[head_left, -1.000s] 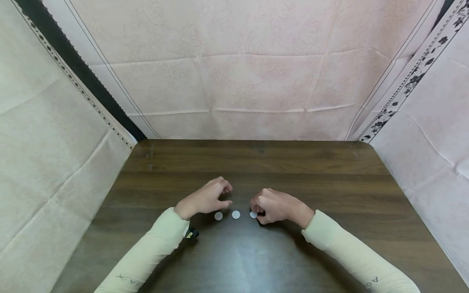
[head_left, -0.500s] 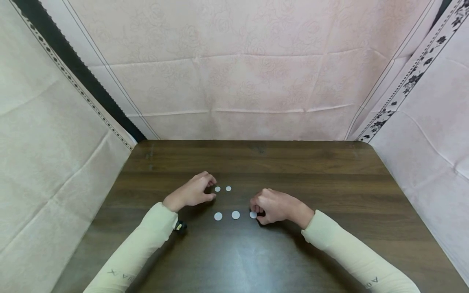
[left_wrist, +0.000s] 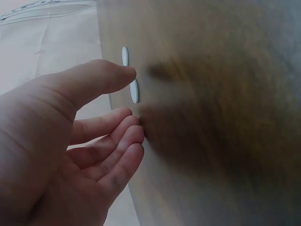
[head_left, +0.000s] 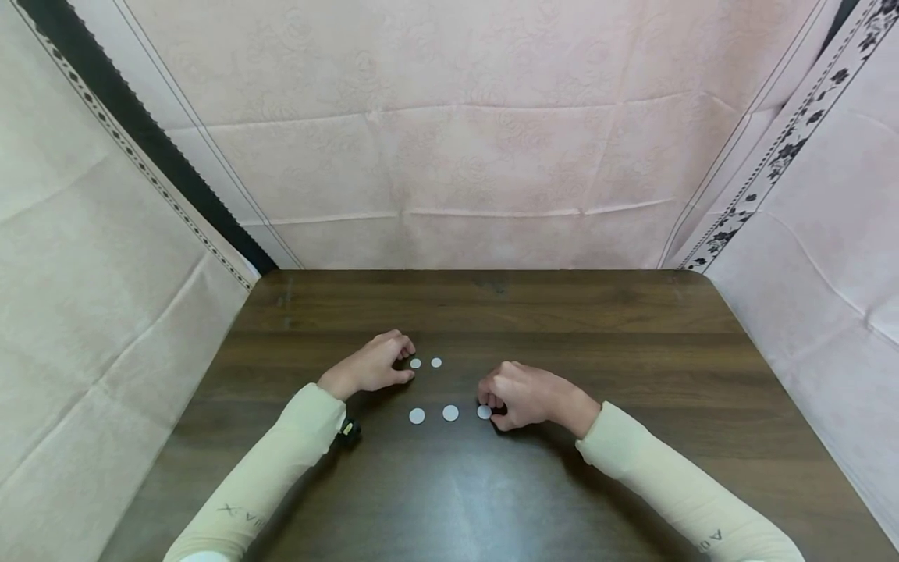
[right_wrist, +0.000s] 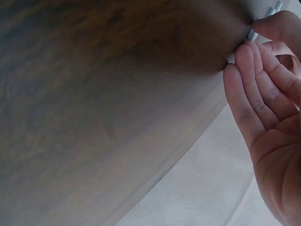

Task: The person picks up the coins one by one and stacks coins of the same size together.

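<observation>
Two small white discs lie side by side in a far row, the left disc point(head_left: 416, 364) and the right disc point(head_left: 436, 362). My left hand point(head_left: 367, 364) is beside the left one, its thumb and fingers apart with the disc in front of the gap. Nearer to me is a row of three white discs: a left one point(head_left: 417, 416), a middle one point(head_left: 450, 413) and a right one point(head_left: 485, 411). My right hand point(head_left: 530, 396) pinches that right disc at its edge between thumb and fingertips, low at the tabletop. In the right wrist view this disc point(right_wrist: 252, 34) shows between them.
The brown wooden table point(head_left: 597, 312) stretches beyond both hands. Pale cloth hangs behind its far edge point(head_left: 456, 156) and on both sides. A small black device point(head_left: 349, 431) sits at the left cuff.
My left hand has moved from over the near row back and to the left, bringing the two far discs into view. My right hand stays at the right disc of the near row.
</observation>
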Available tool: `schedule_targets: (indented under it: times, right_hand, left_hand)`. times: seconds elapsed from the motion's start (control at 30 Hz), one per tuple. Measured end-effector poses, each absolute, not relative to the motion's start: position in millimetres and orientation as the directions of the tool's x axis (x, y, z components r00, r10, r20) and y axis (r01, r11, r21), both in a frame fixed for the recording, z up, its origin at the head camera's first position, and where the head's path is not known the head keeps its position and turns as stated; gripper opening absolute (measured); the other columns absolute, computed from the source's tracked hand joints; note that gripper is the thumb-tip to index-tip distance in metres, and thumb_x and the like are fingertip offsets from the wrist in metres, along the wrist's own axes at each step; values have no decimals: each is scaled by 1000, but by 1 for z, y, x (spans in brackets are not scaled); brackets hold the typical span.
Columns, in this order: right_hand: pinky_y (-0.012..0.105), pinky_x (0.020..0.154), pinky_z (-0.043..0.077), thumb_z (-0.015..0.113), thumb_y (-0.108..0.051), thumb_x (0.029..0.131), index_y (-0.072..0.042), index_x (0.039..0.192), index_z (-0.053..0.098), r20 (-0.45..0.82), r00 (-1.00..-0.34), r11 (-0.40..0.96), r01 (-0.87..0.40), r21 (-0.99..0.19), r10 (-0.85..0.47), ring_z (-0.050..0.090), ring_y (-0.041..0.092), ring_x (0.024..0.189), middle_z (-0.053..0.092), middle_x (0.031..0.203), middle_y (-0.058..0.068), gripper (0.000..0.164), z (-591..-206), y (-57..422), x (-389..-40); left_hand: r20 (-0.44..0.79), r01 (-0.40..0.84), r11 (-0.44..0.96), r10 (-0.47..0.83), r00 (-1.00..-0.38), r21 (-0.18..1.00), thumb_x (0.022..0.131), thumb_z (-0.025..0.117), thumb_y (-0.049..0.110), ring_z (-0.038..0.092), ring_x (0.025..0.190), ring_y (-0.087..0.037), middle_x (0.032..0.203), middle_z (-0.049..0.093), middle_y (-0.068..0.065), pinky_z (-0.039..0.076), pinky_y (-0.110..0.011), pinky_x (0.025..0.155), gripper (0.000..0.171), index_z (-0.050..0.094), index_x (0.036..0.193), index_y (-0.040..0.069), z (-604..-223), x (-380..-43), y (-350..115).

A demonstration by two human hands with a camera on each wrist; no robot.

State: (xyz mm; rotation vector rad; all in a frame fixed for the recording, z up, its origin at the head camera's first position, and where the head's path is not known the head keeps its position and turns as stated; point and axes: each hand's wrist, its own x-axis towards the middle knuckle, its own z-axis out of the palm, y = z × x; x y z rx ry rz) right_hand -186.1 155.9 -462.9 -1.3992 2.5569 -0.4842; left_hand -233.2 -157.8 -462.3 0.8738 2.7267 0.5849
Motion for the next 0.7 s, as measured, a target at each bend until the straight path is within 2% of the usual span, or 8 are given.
schedule_targets:
  times: [0.4,0.7]
  right_hand:
    - [10,68,52,79,-8,82,-10,92,74,-8,-539,503,-779,-375,-842,68,-1,74,75,85,-4,12,-460,155,-186]
    - [11,68,52,79,-8,82,-10,93,74,-16,-543,504,-768,-395,-840,68,-1,74,75,85,-4,12,-462,156,-187]
  left_hand:
    - [-66,514,724,606,-793,460,94,79,14,63,99,-20,108,66,-8,58,-37,92,23,71,113,3,-468,-241,-159]
    - [-78,525,718,620,-781,457,94,80,13,61,92,-18,102,67,-8,57,-33,86,16,74,105,4,-469,-249,-155]
